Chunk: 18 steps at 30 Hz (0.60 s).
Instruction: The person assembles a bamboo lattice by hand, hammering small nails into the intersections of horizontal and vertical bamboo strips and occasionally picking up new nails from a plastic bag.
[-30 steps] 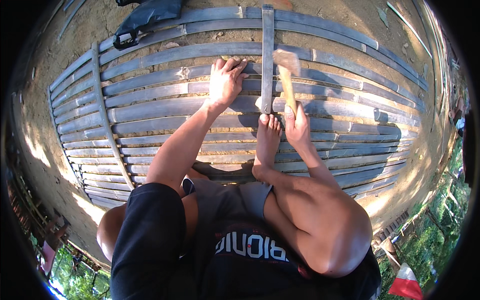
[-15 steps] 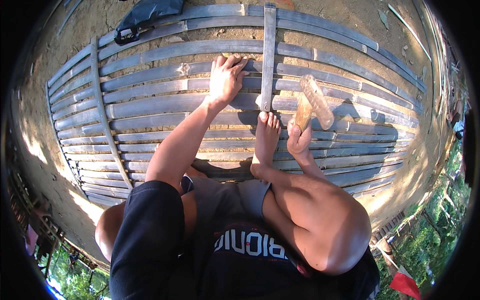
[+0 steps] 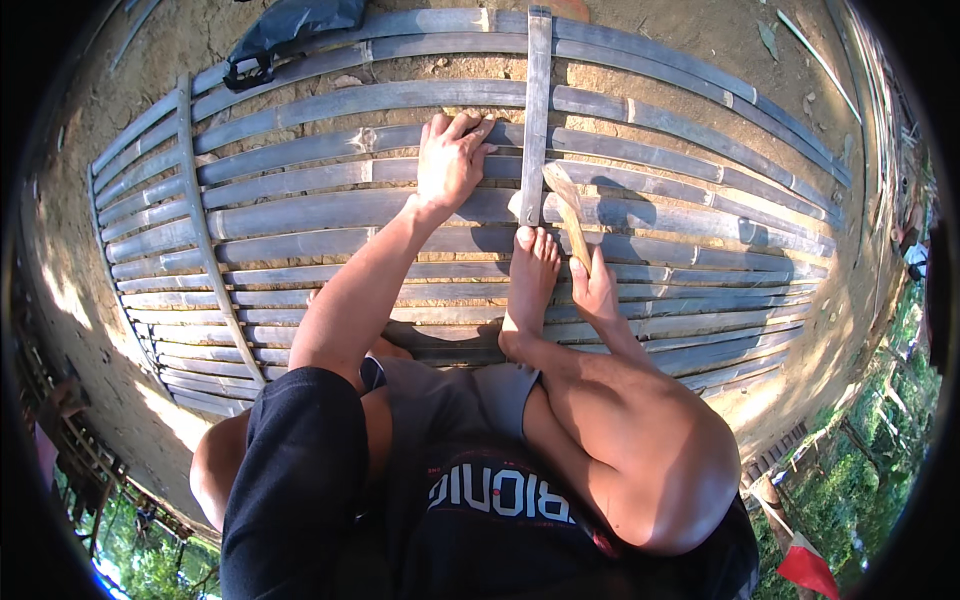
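Observation:
In my right hand (image 3: 597, 287) is a wooden mallet (image 3: 571, 215), gripped by its handle. Its head is turned edge-on beside the lower part of a bamboo crosspiece (image 3: 537, 110). Left of that crosspiece, my left hand (image 3: 452, 165) is closed over a long grey bamboo slat (image 3: 300, 150), its fingertips bent past the far edge and partly hidden. The crosspiece lies across several slats, and its near end meets the toes of my bare right foot (image 3: 530, 275).
A second crosspiece (image 3: 193, 190) spans the slat panel at the left. A black plastic bag (image 3: 295, 35) lies on the far slats. Brown soil (image 3: 690, 35) surrounds the panel. Thin sticks (image 3: 820, 65) lie at the far right, and a red-and-white cloth (image 3: 806, 566) hangs at the lower right.
The mallet has swung down and to the left, its head coming beside the crosspiece. My right wrist has turned with it. My left hand and foot have stayed in place.

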Available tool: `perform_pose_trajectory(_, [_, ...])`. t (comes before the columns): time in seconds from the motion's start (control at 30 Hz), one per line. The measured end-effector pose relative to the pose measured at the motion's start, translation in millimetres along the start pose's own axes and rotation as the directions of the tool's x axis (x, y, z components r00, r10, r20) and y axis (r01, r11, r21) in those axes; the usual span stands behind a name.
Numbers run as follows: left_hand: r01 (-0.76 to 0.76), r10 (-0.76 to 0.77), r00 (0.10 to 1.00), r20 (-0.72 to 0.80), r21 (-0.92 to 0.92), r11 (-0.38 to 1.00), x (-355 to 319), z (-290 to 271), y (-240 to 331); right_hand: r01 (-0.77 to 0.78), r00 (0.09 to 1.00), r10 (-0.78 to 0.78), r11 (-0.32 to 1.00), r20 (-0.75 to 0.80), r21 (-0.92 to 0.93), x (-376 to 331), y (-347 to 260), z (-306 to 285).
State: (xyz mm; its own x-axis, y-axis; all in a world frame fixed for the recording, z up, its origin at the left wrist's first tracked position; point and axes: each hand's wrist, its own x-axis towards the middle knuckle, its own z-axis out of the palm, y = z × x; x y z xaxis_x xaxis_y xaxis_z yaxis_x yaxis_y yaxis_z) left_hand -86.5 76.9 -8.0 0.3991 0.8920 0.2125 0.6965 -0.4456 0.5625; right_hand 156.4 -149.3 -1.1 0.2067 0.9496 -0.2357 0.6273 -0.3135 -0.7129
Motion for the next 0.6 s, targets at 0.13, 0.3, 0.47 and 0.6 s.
perform_pose_trajectory(0.13, [0.013,-0.013,1.000,0.019,0.011,1.000,-1.5,-2.2,0.6,-0.069,0.997,0.065,0.993,0.039,0.092,37.9,-58.9,-9.3])
perform_pose_trajectory(0.3, [-0.022,0.022,1.000,-0.007,-0.003,1.000,0.6,1.1,-1.3,0.152,0.987,-0.153,0.988,-0.046,-0.010,33.5,-10.7,-3.5])
perform_pose_trajectory(0.47, [-0.016,0.016,0.999,-0.042,-0.012,1.000,1.1,-0.7,-3.0,0.193,0.970,-0.183,0.980,-0.161,0.053,46.5,-52.2,4.2])
perform_pose_trajectory(0.6, [-0.014,0.014,1.000,-0.013,0.005,1.000,-2.0,-0.7,-2.1,0.114,0.971,-0.022,0.918,-0.238,0.381,10.9,-37.2,8.8])
